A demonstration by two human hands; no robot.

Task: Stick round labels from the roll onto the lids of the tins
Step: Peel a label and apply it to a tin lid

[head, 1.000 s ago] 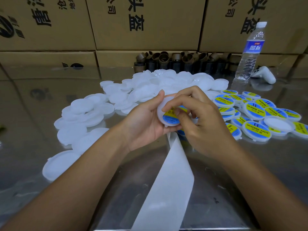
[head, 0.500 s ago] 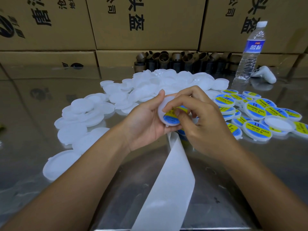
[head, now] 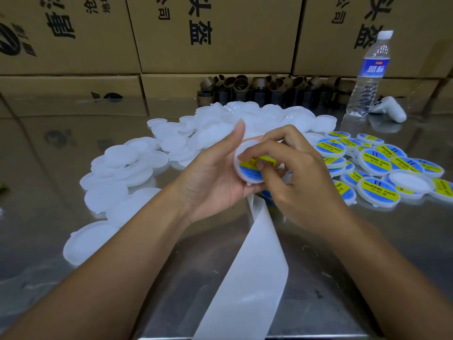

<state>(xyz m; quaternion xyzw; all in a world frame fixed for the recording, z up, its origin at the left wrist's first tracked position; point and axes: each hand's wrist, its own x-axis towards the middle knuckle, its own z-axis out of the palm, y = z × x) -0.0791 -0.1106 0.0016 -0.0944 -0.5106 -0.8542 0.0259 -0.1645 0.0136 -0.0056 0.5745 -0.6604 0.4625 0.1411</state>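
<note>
A person sits at a shiny metal desk (head: 49,204) with both hands up over the middle of it. The left hand (head: 215,175) holds one small round white tin (head: 252,176) from behind and below. Its thumb sticks up off the tin and looks blurry, and the other left fingers are hidden behind the tin, so I cannot tell how they lie. A blue and yellow round label (head: 250,171) sits on the lid of the tin. The right hand (head: 304,185) comes over from the right, and its fingers (head: 259,150) are bent, with one fingertip and the thumb pressing down on the label. A long white paper strip (head: 252,266) runs from under the hands to the near edge of the desk. On the left and at the back lies a big pile of plain white tins (head: 127,160) with no labels. On the right lies a bunch of labelled tins (head: 375,163), touching and lying over each other. Farther back stands a water bottle (head: 367,77), upright, and just beside it lies a white plastic thing (head: 389,110). A row of brown card rings (head: 257,89) sits behind the white pile, in front of a wall of big brown boxes (head: 220,38).
</note>
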